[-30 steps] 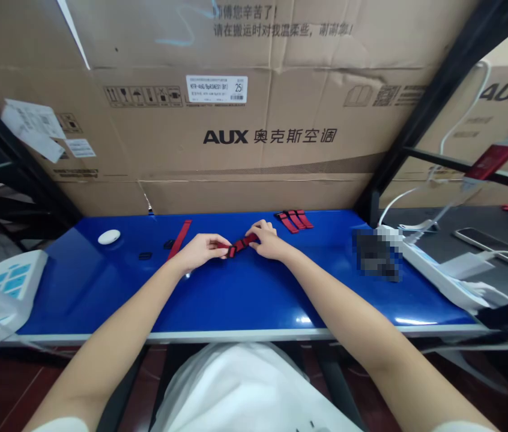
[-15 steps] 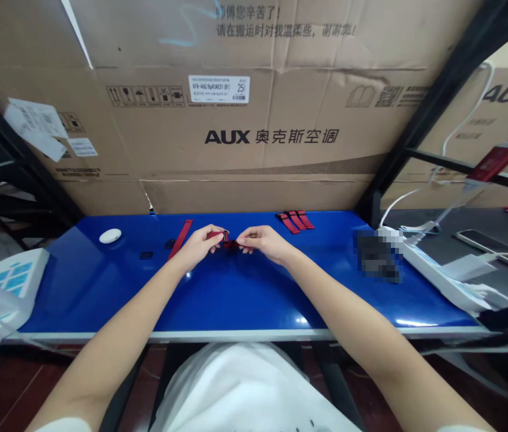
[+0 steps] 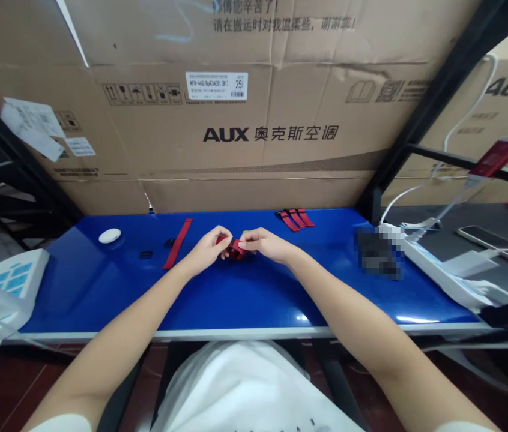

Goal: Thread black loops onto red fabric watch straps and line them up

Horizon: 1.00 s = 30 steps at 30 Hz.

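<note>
Between my two hands, a little above the blue tabletop (image 3: 254,300), is a red webbing strap (image 3: 237,249) with dark parts on it, bunched or folded. My left hand (image 3: 212,246) pinches its left side, and my right hand (image 3: 265,243) pinches it from the right. The fingers hide much of the strap. Left of my left hand lies a flat red strap (image 3: 178,243), slanting, with a small black buckle (image 3: 169,243) beside it. Farther left is a black slide buckle (image 3: 146,255). Several red straps with black ends (image 3: 296,219) lie side by side at the back.
A large cardboard box (image 3: 254,156) stands behind the table. At left are a white round object (image 3: 110,236) and a white-and-blue device (image 3: 20,276). A blurred dark object (image 3: 377,252) and a white power strip (image 3: 438,270) lie at right, beside a black metal frame (image 3: 420,114).
My left hand has moved slightly right, toward my right hand. The red strap between them now looks more bunched, and more of the loose strap at left shows.
</note>
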{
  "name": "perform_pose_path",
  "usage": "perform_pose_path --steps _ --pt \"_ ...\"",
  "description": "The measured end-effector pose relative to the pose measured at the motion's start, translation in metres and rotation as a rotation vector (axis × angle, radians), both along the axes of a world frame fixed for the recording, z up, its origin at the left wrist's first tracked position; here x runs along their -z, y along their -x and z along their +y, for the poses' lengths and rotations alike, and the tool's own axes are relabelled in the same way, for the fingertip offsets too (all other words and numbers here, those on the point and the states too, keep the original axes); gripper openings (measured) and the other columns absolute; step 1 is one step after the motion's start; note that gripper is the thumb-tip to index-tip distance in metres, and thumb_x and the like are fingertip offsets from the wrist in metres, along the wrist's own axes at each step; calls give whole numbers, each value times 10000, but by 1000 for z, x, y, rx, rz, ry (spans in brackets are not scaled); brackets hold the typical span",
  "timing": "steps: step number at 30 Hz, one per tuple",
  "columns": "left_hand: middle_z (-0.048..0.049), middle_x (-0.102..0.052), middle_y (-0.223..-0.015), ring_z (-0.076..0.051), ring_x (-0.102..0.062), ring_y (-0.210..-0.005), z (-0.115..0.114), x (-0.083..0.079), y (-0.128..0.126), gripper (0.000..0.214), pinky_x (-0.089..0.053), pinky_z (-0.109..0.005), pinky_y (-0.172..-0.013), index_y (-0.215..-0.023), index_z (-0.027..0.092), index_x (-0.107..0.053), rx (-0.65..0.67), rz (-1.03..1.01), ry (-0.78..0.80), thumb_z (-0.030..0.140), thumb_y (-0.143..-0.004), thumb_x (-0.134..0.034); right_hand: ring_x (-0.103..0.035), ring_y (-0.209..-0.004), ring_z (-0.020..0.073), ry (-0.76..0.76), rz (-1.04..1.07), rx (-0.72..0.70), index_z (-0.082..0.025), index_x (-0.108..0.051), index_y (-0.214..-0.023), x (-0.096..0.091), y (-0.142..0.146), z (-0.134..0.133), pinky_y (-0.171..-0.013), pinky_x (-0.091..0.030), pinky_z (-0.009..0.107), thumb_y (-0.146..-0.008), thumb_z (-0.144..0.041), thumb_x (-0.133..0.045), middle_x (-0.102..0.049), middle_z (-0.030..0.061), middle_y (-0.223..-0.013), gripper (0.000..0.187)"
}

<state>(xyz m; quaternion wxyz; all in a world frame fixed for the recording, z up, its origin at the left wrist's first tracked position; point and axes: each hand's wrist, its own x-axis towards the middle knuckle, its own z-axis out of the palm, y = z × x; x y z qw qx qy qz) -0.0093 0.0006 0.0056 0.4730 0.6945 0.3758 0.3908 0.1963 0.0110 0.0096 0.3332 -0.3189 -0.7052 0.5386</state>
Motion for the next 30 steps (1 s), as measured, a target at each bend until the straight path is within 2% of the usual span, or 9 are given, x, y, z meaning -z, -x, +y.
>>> perform_pose_path --steps 6,13,20,26,30 --pt "-6 -611 -787 -114 -600 -643 -1 1 1 322 -492 -248 -614 -916 169 -536 56 29 -35 479 -869 -607 -540 -772 154 -51 -2 21 -177 -669 -679 4 2 2 -804 -395 318 -735 -317 -681 -549 9 -835 152" --pt "-55 -653 -964 -161 -639 -816 -1 -2 6 389 -514 -310 -768 -1018 164 -545 133 6 -32 417 -784 -726 -544 -784 158 7 115 130 -181 -655 -613 6 7 1 -793 -412 309 -681 -301 -694 -547 13 -863 143" --pt "-43 -672 -890 -178 -642 -778 -2 2 6 324 -508 -325 -765 -974 170 -598 54 125 -119 367 -762 -743 -539 -803 159 -28 78 108 -185 -661 -632 7 8 -1 -819 -417 315 -688 -337 -707 -536 12 -883 169" --pt "-39 -668 -922 -177 -646 -749 -4 0 0 337 -530 -319 -723 -1047 183 -592 -33 85 -132 380 -796 -700 -544 -886 176 -24 128 166 -188 -685 -685 9 8 4 -866 -385 315 -692 -335 -702 -578 18 -893 148" --pt "-64 -667 -1015 -216 -636 -910 -8 -7 -1 281 -503 -349 -848 -1029 196 -647 -86 227 -343 361 -807 -694 -541 -881 180 -56 83 196 -186 -683 -672 9 8 5 -855 -377 313 -682 -347 -715 -605 19 -880 164"
